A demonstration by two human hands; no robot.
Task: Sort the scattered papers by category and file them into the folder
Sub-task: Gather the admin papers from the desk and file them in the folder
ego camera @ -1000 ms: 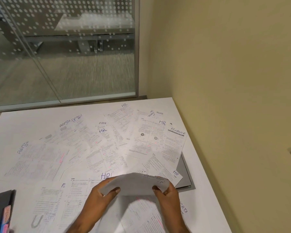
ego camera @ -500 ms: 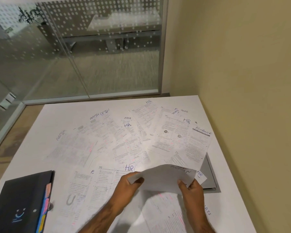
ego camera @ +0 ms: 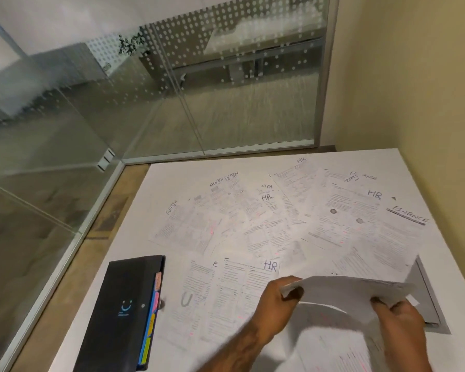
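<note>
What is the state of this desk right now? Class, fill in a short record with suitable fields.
Left hand: holds the lifted sheet by its left edge
Right hand: grips its right edge
Sheet position: raised above the table, bent
Scattered papers: spread on the table, labelled ADMIN, HR, FINANCE
Folder: black, closed, coloured tabs, left of them

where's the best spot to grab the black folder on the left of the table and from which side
Take the black folder by its plain long left edge, coming in from the left side of the table. It lies flat and closed, with coloured tabs sticking out along its right edge, which a grip there would likely bend.
</note>
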